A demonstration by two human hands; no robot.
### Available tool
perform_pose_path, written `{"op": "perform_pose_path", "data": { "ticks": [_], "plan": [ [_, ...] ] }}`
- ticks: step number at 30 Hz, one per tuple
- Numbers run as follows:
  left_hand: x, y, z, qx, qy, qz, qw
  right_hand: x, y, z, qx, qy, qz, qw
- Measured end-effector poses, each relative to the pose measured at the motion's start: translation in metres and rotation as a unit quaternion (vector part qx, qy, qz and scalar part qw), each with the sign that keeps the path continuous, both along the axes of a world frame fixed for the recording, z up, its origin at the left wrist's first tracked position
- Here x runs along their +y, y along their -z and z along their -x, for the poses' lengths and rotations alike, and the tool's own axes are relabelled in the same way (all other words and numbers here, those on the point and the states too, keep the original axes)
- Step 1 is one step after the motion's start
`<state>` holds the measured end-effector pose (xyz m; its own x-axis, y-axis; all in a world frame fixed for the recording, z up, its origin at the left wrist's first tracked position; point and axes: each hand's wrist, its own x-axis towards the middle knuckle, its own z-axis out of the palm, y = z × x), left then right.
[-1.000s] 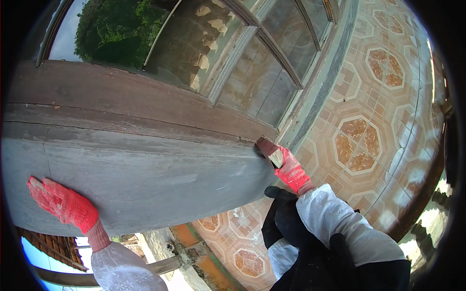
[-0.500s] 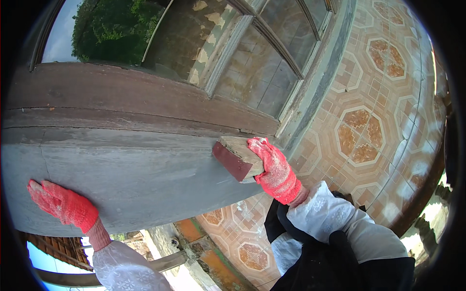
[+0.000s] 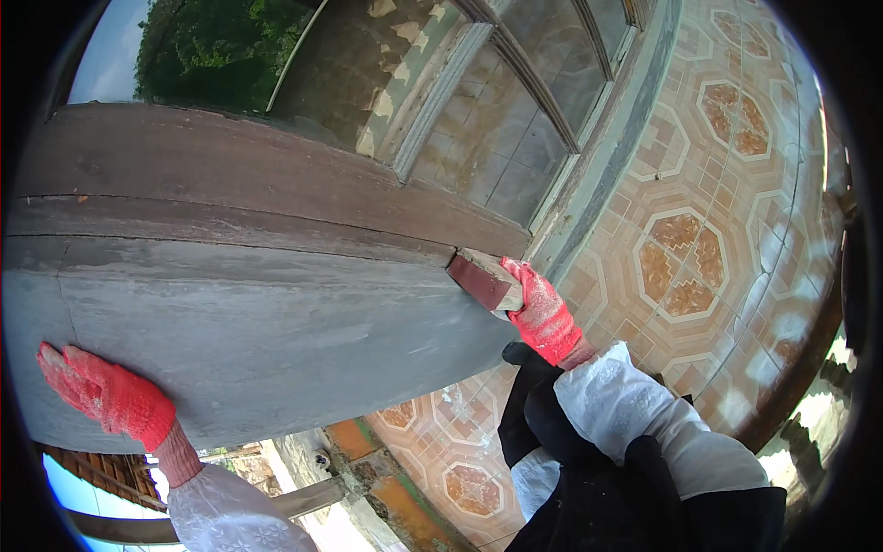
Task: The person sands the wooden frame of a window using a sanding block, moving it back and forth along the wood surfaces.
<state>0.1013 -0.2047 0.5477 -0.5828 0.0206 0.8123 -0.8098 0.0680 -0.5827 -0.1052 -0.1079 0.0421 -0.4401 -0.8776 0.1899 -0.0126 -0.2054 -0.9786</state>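
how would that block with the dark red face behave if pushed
The block would probably stay stiff, as its edges look straight. It seems unlikely to roll, given its flat sides. It may be fairly light, since the right grip holds it alone.

Daylight reflects in the window pane [image 3: 216,60], with overexposed patches at lower left and strong fisheye curving.

Outdoor porch or terrace of a building, maybe a house; can't confirm which kind. Evidence: patterned tile floor [image 3: 682,261], weathered brown wooden frame [image 3: 212,166] with glass panes [image 3: 492,138] above a grey surface [image 3: 258,322], greenery and sky mirrored in glass, brown roof [image 3: 103,474] and daylight lower left.
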Motion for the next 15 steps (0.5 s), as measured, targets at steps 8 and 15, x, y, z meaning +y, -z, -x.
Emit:
{"op": "perform_pose_path", "data": {
  "ticks": [8,15],
  "plan": [
    [-0.002,0.005,0.005,0.002,-0.005,0.011,1.0,-0.006,0.039,-0.019,0.022,0.08,0.12,0.989],
    [0.003,0.007,-0.009,-0.032,-0.017,0.003,0.999,0.003,-0.025,-0.011,0.073,0.01,0.133,0.988]
  ]
}}
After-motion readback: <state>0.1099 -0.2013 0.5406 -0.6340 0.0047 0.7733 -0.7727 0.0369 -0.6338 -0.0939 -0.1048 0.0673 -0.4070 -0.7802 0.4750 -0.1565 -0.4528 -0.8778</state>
